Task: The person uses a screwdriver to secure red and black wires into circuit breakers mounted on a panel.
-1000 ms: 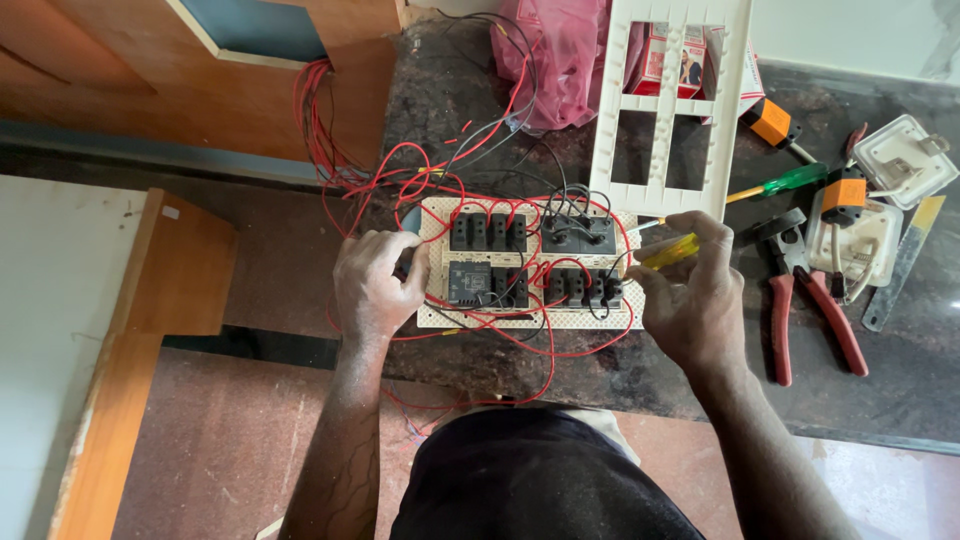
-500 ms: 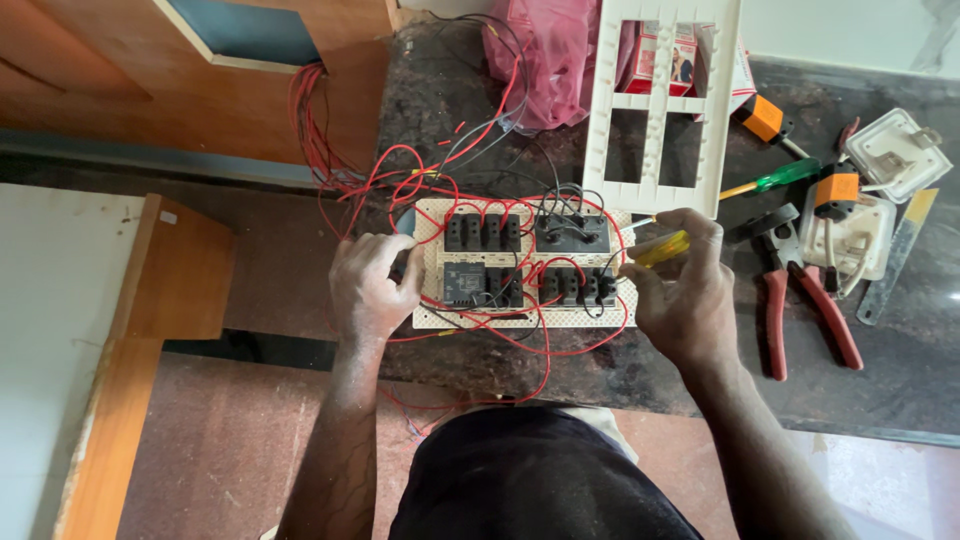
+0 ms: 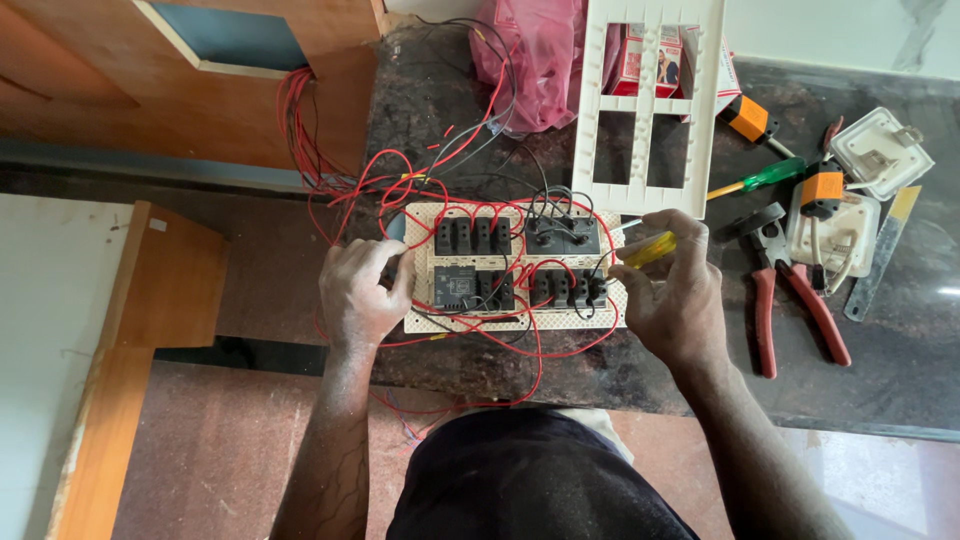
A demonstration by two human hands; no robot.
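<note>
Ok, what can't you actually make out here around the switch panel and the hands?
All from the head view:
- Tip of the yellow screwdriver: too small among the red wires to tell which terminal it meets.
- Left edge of the switch panel: covered by the left hand.
- Right hand: its palm side faces away, hiding the grip.
- Red pliers: jaws blurred among other tools.

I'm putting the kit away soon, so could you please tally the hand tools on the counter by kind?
Screwdrivers: 3 – yellow-handled screwdriver in the right hand, green-handled screwdriver, orange-handled screwdriver
Pliers: 1 – red-handled pliers
Rulers: 1 – steel ruler
Total: 5
</note>
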